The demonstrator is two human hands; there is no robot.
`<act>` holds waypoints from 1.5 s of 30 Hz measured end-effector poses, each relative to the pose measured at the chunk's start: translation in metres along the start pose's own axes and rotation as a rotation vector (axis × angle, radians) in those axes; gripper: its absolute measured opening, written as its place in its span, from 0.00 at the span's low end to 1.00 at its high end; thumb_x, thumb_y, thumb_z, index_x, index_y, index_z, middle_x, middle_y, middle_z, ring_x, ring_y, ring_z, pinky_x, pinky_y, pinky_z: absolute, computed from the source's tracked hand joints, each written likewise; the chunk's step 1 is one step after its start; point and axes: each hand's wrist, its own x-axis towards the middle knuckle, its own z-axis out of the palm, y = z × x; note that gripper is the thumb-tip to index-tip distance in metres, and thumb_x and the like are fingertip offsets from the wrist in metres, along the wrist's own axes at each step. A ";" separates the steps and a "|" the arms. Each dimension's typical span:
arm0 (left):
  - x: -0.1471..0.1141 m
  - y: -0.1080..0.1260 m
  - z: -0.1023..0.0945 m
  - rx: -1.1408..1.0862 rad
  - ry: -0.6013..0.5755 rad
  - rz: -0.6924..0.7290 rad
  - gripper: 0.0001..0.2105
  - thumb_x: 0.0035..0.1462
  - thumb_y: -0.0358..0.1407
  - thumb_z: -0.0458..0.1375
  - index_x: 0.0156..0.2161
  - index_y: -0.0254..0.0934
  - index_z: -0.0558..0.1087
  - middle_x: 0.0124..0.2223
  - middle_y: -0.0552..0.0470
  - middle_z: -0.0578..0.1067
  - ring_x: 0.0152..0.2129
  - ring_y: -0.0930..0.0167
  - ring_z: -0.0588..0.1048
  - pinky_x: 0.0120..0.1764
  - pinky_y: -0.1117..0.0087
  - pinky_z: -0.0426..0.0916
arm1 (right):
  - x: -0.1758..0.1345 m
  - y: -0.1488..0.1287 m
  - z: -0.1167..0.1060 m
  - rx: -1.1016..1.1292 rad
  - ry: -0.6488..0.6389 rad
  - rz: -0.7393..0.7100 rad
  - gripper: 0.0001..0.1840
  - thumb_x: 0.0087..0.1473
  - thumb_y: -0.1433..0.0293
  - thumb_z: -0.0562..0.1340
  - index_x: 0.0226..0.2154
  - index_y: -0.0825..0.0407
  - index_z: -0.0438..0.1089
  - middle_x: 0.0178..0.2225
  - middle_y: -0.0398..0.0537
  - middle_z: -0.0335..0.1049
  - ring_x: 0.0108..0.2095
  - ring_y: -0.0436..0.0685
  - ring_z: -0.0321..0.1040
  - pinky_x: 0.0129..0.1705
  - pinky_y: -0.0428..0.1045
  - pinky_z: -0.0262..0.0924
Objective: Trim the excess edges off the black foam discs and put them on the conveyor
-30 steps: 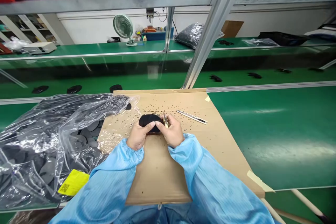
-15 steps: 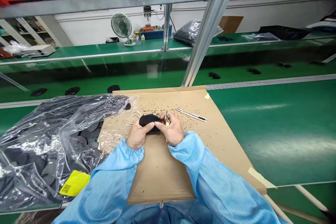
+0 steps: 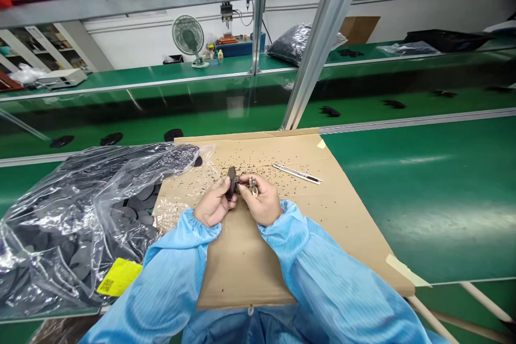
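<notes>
My left hand (image 3: 213,205) grips a black disc-like part (image 3: 231,183) by its edge, turned nearly edge-on above the cardboard. My right hand (image 3: 261,198) is closed round a small tool with a cream-coloured handle (image 3: 253,187); its exact kind is hard to make out. Thumb and forefinger of that hand pinch close to the disc's right side, at a small dark bit I cannot make out. Beyond the right hand, a snap-off utility knife (image 3: 297,173) lies on the cardboard sheet (image 3: 245,269). Tiny black scraps are scattered round the hands.
To the left lies a clear plastic bag (image 3: 76,215) full of dark discs, bearing a yellow label (image 3: 119,277). A metal post (image 3: 314,48) rises behind the cardboard. Black parts lie on the green belt (image 3: 209,113); a fan (image 3: 188,37) stands farther back.
The black part has turned from showing its broad face to nearly edge-on. My left fingers have shifted underneath it, and the thumbs have moved apart.
</notes>
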 end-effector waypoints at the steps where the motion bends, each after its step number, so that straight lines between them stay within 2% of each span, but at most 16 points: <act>1: -0.001 -0.001 0.000 -0.010 -0.019 -0.021 0.16 0.47 0.39 0.67 0.38 0.33 0.71 0.28 0.55 0.69 0.18 0.78 0.67 0.18 0.79 0.62 | 0.000 -0.001 0.000 -0.019 0.008 -0.015 0.07 0.54 0.70 0.61 0.37 0.51 0.70 0.37 0.48 0.74 0.38 0.55 0.72 0.43 0.50 0.66; 7: -0.003 -0.001 -0.002 -0.072 -0.084 -0.049 0.16 0.47 0.39 0.67 0.39 0.32 0.72 0.28 0.54 0.68 0.19 0.80 0.65 0.16 0.82 0.59 | -0.001 -0.004 0.000 -0.083 -0.022 -0.094 0.05 0.55 0.71 0.60 0.36 0.50 0.70 0.38 0.48 0.74 0.40 0.55 0.71 0.46 0.51 0.65; 14: -0.001 0.000 -0.003 -0.094 -0.048 -0.061 0.19 0.43 0.38 0.70 0.39 0.32 0.71 0.29 0.54 0.68 0.18 0.82 0.64 0.16 0.84 0.57 | 0.002 -0.002 -0.001 -0.109 -0.073 -0.196 0.05 0.57 0.71 0.59 0.37 0.50 0.70 0.38 0.49 0.73 0.40 0.54 0.70 0.45 0.51 0.65; 19: -0.004 -0.001 0.002 -0.032 -0.044 -0.029 0.24 0.38 0.43 0.71 0.38 0.33 0.70 0.28 0.56 0.67 0.17 0.82 0.62 0.14 0.84 0.55 | 0.002 -0.001 -0.002 -0.166 -0.056 -0.292 0.06 0.57 0.74 0.57 0.37 0.50 0.69 0.38 0.49 0.73 0.40 0.54 0.70 0.44 0.51 0.65; 22: -0.006 -0.002 0.004 0.045 -0.024 0.013 0.25 0.39 0.45 0.70 0.39 0.33 0.69 0.28 0.56 0.66 0.16 0.82 0.62 0.14 0.83 0.54 | 0.002 0.001 -0.002 -0.194 -0.040 -0.312 0.07 0.56 0.74 0.57 0.36 0.50 0.69 0.37 0.49 0.73 0.40 0.54 0.70 0.44 0.51 0.65; 26: -0.005 -0.004 0.007 0.086 0.019 0.067 0.25 0.39 0.46 0.70 0.38 0.33 0.68 0.27 0.57 0.67 0.16 0.81 0.62 0.14 0.81 0.56 | 0.001 0.002 0.002 -0.207 -0.014 -0.254 0.06 0.57 0.72 0.56 0.35 0.50 0.69 0.35 0.48 0.73 0.38 0.55 0.70 0.42 0.51 0.65; 31: 0.000 -0.002 0.007 -0.021 0.079 0.134 0.23 0.38 0.43 0.71 0.35 0.33 0.67 0.26 0.57 0.66 0.17 0.82 0.63 0.16 0.82 0.57 | 0.003 0.006 0.007 -0.279 0.033 -0.115 0.08 0.59 0.67 0.55 0.37 0.51 0.68 0.36 0.50 0.71 0.37 0.56 0.68 0.41 0.50 0.63; 34: 0.001 0.002 0.005 -0.078 0.141 0.168 0.22 0.39 0.39 0.72 0.35 0.34 0.66 0.26 0.59 0.65 0.17 0.82 0.62 0.16 0.83 0.57 | 0.005 0.011 0.003 -0.484 -0.032 -0.101 0.09 0.59 0.66 0.55 0.35 0.53 0.68 0.33 0.52 0.70 0.36 0.58 0.65 0.40 0.51 0.60; 37: 0.000 0.005 0.005 -0.077 0.155 0.181 0.21 0.40 0.37 0.71 0.36 0.34 0.66 0.25 0.59 0.63 0.17 0.82 0.62 0.16 0.83 0.56 | 0.005 0.014 -0.001 -0.634 -0.108 -0.110 0.09 0.58 0.67 0.55 0.34 0.53 0.69 0.33 0.52 0.70 0.36 0.58 0.65 0.41 0.51 0.58; 45: -0.002 0.003 0.007 0.006 0.131 0.192 0.23 0.39 0.38 0.71 0.37 0.35 0.65 0.25 0.60 0.63 0.17 0.82 0.62 0.16 0.83 0.56 | 0.005 0.008 -0.001 -0.791 -0.192 -0.078 0.07 0.56 0.70 0.57 0.33 0.53 0.70 0.32 0.52 0.70 0.35 0.58 0.65 0.39 0.50 0.57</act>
